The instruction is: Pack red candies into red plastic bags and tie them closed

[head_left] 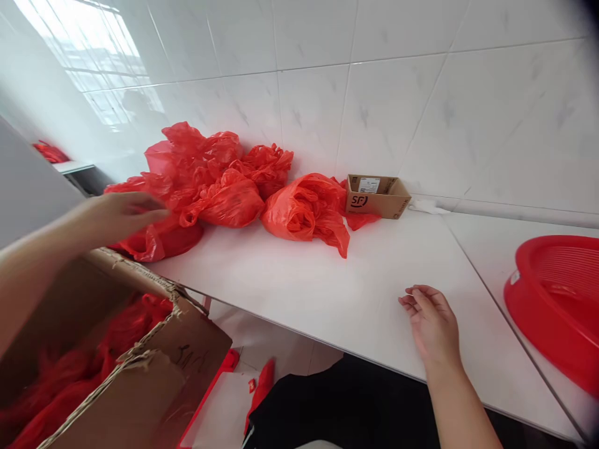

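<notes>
My left hand (115,215) reaches over the cardboard carton, slightly blurred, its fingers stretched forward and the thumb apart, with nothing visible in it. It is nearest to a heap of red plastic bags (229,193) along the wall; from this angle I cannot tell whether it touches them. Above the white table (355,299), my right hand (435,324) has its fingers curled and the thumb tip against them, with nothing visible in the pinch. A bundled red plastic bag (299,212) lies at the heap's right end. More red bags (135,330) fill the open carton (201,337) beneath my left arm.
A small cardboard box (379,202) stands against the tiled wall (318,112), with a crumpled white piece (428,207) beside it. At the right sits a red plastic basin (528,305). Below the table edge are a white, red-edged surface (219,405) and a red strip (264,386).
</notes>
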A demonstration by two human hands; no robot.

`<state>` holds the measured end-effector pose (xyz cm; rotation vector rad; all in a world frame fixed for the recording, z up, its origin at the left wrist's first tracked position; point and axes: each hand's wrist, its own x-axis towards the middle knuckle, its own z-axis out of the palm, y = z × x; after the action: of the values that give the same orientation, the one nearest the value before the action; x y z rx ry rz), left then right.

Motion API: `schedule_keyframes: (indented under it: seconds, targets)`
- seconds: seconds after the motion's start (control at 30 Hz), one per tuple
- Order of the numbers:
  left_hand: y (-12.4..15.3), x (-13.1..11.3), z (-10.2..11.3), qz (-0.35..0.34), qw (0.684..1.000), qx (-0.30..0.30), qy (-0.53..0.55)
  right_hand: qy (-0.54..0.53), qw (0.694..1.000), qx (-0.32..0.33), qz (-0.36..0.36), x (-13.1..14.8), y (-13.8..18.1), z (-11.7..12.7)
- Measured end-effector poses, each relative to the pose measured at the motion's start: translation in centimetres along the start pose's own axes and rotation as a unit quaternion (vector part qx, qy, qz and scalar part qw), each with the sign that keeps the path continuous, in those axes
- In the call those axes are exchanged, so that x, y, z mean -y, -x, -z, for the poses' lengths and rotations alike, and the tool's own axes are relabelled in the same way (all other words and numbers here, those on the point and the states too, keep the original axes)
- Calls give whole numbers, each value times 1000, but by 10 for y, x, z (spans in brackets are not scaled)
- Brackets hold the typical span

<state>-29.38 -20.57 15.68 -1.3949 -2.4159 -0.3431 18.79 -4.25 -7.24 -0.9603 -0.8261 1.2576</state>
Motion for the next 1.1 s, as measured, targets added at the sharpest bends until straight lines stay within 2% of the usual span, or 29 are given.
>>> schedule_keyframes:
  seconds: [0.07, 0.17, 0.23, 0.3, 0.4, 0.5, 0.57, 0.67, 0.73, 0.77, 0.9, 1.0, 1.1]
  targets:
    - [-7, -68, -16, -109, 994, 12, 27, 9, 1000, 3, 2, -1, 1, -2]
    - [-8, -162, -45, -247, 968, 14, 43, 42, 999, 16, 8, -2, 3, -4]
    - [-14, -204, -65, -291, 956, 7, 41, 79, 996, 31, 17, -2, 4, -4]
    - [-29, -226, -83, -294, 955, -5, 35, 124, 991, 49, 27, 0, 6, -5]
    - [-50, -228, -106, -249, 968, 8, 22, 189, 978, 76, 37, 2, 9, -6]
    - [-53, -217, -121, -219, 974, 57, 18, 262, 958, 101, 63, 2, 13, -14]
    - [-45, -212, -126, -227, 971, 76, 21, 328, 928, 135, 117, 1, 16, -27]
    - [-31, -211, -127, -252, 965, 69, 21, 423, 858, 205, 209, -2, 15, -58]
    - [-25, -213, -124, -266, 963, 48, 16, 463, 821, 237, 237, -5, 7, -82]
    - [-24, -214, -123, -274, 961, 35, 12, 471, 814, 248, 233, -7, 2, -93]
    - [-20, -222, -123, -324, 946, -8, -2, 444, 840, 268, 158, -10, -16, -119]
    - [-25, -231, -133, -358, 933, -21, -8, 413, 859, 268, 139, -7, -13, -120]
    - [-39, -241, -149, -367, 930, -17, -17, 368, 882, 269, 124, 1, -3, -112]
